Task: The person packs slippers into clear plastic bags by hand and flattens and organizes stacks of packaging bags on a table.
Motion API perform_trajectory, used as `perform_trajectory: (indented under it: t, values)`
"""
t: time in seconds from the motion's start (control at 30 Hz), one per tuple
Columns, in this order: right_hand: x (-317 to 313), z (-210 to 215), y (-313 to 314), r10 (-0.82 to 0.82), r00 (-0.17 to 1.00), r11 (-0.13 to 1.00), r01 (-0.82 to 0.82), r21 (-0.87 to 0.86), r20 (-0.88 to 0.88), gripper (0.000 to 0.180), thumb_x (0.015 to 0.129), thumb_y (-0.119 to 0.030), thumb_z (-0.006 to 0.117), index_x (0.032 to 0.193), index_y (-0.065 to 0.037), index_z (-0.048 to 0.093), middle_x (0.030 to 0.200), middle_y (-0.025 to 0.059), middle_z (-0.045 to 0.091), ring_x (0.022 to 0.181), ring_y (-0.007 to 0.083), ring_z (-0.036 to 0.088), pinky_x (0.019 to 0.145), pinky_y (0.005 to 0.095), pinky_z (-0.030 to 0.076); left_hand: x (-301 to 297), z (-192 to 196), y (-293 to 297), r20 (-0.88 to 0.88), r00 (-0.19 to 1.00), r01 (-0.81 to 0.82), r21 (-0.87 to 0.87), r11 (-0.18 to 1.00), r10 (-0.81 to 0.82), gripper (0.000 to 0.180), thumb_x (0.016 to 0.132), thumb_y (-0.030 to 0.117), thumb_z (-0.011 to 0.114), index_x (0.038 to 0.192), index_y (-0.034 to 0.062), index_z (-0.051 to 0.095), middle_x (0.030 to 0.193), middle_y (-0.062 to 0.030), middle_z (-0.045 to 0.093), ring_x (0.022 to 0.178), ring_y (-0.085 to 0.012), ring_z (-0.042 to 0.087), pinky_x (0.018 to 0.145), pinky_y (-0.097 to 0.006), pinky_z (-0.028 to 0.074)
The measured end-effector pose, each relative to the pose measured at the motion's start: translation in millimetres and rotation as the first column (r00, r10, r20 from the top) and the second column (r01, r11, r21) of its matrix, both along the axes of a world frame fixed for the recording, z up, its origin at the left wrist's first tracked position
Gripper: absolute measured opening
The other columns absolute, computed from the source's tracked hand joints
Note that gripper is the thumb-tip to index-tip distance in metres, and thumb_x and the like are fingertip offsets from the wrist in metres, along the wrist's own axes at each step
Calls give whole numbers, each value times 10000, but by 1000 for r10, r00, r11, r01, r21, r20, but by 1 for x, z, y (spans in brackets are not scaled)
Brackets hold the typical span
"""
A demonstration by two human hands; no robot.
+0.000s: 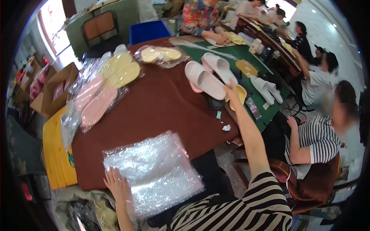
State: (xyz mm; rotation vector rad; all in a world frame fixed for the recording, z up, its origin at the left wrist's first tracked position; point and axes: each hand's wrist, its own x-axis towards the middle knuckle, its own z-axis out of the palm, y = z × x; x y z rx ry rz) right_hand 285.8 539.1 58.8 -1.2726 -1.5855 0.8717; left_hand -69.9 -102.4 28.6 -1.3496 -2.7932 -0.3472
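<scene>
Clear crinkled plastic bags, stacked in a loose pile (154, 173) at the near edge of the brown-covered table (162, 111), lie under the person's left hand (116, 186), which rests flat and open on the pile's corner, grasping nothing. The right hand (232, 90) stretches far across the cloth, fingertips touching the toe of a pale pink slipper pair (210, 75); whether it has closed on them cannot be told. Those slippers are unbagged, so that pair seems not yet packed. To the left, pink slippers in clear bags (94, 102) and yellow slippers in clear bags (119, 69) already lie wrapped. Farther off, other workers sit at a green-topped table (231, 52).
</scene>
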Motion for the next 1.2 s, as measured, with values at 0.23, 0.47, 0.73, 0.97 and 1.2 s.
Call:
perform_trajectory:
  t: [0.23, 0.47, 0.73, 0.97, 1.2]
  values:
    - [-25, 30, -106, 168, 975, 965, -193, 175, 147, 544, 889, -75, 662, 1395, -14, 473, 1390, 186, 509, 1312, 334, 471, 1109, 425, 371, -4, 11, 13, 24, 1000, 7, 93, 996, -9, 550, 936, 251, 603, 1453, 114, 475, 1581, -125, 330, 1467, -386, 257, 1151, -603, 228]
    - [-138, 65, -310, 640, 354, 314, -931, 189, 682, 390, 902, -164, 675, 1284, -102, 622, 1465, 128, 475, 1401, 356, 385, 1173, 470, 294, 0, 8, 3, 55, 998, -17, 9, 1000, 17, 566, 987, 302, 513, 1513, 128, 396, 1596, -113, 307, 1489, -379, 211, 1178, -611, 163]
    - [-247, 10, -352, 724, 227, 187, -974, 130, 651, 605, 921, -375, 658, 1383, -15, 504, 1458, 197, 462, 1403, 374, 374, 1180, 531, 260, 2, 9, 0, 120, 992, -67, 183, 981, 45, 577, 972, 272, 567, 1501, 110, 404, 1593, -170, 279, 1470, -412, 236, 1185, -597, 174]
    - [-289, -17, -367, 807, 79, 92, -996, 8, 585, 635, 941, -393, 624, 1443, -44, 455, 1432, 172, 503, 1336, 340, 454, 1147, 487, 315, -9, 4, 7, 216, 975, -131, 338, 932, 58, 555, 948, 207, 610, 1456, 59, 440, 1523, -256, 343, 1410, -432, 333, 1169, -534, 261]
    - [-287, -13, -373, 811, 130, 118, -991, 59, 570, 575, 939, -325, 624, 1440, -84, 474, 1428, 176, 508, 1327, 328, 462, 1107, 486, 348, -8, 11, 6, 211, 969, -204, 409, 890, 125, 543, 901, 156, 636, 1410, 45, 482, 1458, -235, 429, 1305, -407, 440, 1089, -499, 364]
